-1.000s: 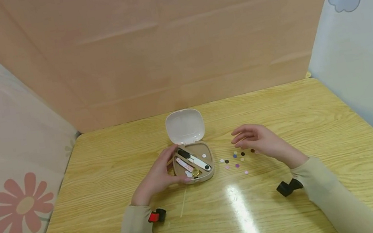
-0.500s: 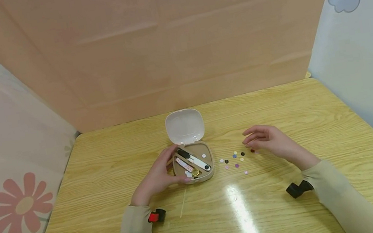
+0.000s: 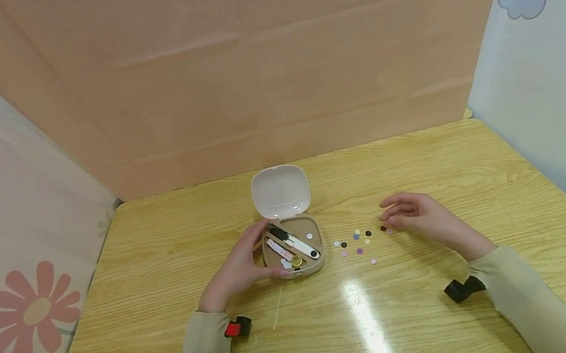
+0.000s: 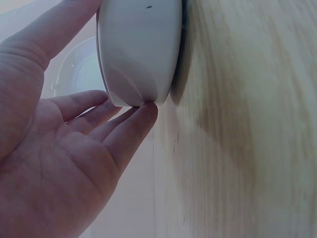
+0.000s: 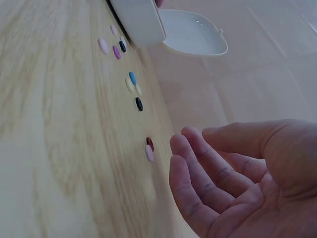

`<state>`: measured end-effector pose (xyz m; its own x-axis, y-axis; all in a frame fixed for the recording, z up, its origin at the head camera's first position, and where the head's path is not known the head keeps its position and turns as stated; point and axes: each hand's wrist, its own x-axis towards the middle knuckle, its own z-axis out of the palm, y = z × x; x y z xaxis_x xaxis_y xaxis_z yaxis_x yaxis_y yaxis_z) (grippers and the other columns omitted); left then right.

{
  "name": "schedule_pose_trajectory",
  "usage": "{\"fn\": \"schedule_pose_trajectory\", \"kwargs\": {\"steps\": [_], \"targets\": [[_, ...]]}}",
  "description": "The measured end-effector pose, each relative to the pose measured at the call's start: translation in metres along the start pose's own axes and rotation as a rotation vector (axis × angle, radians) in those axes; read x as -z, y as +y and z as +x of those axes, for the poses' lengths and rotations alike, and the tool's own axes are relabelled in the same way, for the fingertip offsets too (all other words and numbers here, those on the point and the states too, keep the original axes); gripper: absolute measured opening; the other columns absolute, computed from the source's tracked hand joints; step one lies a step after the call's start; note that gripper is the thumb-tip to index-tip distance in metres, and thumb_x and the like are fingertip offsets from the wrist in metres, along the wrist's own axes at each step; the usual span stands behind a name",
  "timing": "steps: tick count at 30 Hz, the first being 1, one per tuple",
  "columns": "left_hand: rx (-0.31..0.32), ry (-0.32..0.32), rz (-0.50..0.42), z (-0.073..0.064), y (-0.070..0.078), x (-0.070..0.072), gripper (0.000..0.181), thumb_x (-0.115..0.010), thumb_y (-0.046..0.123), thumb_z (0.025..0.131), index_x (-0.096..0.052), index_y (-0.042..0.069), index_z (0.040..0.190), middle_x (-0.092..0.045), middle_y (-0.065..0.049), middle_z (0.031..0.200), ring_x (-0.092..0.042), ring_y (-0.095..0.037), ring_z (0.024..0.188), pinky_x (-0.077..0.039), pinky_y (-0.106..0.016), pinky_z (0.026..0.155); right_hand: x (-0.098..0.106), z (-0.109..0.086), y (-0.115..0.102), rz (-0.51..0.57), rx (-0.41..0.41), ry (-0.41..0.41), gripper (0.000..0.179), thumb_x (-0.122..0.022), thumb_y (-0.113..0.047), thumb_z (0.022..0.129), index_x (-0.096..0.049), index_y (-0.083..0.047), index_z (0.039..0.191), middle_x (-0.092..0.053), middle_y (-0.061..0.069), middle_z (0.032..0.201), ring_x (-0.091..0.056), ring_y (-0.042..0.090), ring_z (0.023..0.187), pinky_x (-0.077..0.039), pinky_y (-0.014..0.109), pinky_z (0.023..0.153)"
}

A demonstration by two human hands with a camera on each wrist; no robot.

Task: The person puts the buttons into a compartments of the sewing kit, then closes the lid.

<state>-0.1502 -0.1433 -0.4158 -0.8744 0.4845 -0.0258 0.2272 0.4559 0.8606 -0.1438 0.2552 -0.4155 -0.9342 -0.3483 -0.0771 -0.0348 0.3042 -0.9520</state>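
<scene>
My left hand (image 3: 236,271) grips the left side of a small beige sewing box (image 3: 310,269), thumb at the front and fingers behind. In the left wrist view, fingertips press the wall of the box (image 4: 138,49). Its white lid (image 3: 280,192) stands raised. Inside lie a long black-and-white tool (image 3: 296,243), a patterned pink-and-white strip (image 3: 280,249), a gold ring-shaped piece (image 3: 297,260) and a white button (image 3: 310,236). My right hand (image 3: 423,219) hovers with relaxed fingers and holds nothing, close to a dark red button (image 5: 150,144) and a pink button (image 5: 149,153).
Several small buttons lie scattered right of the box, among them a blue button (image 3: 356,237), a purple button (image 3: 360,251) and a black button (image 3: 368,233). A thin pale strand (image 3: 278,307) lies before the box. An orange-brown backdrop (image 3: 268,80) rises behind the wooden table (image 3: 158,233).
My right hand has moved to the right, away from the middle of the buttons, uncovering the dark red one. My left hand and the box stay in place.
</scene>
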Motion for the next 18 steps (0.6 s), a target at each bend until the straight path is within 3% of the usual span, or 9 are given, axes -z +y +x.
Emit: {"fn": "schedule_pose_trajectory", "kwargs": {"steps": [18], "targets": [[-0.030, 0.003, -0.017, -0.0003, -0.0002, -0.0007, 0.103, -0.089, 0.024, 0.066, -0.030, 0.019, 0.150, -0.031, -0.001, 0.149, -0.033, -0.019, 0.134, -0.036, -0.037, 0.107, 0.0016, -0.0020, 0.0085, 0.010, -0.021, -0.008, 0.038, -0.056, -0.002, 0.095, -0.046, 0.010, 0.130, -0.061, 0.027, 0.111, -0.064, 0.032, 0.097, -0.056, 0.036, 0.082]]}}
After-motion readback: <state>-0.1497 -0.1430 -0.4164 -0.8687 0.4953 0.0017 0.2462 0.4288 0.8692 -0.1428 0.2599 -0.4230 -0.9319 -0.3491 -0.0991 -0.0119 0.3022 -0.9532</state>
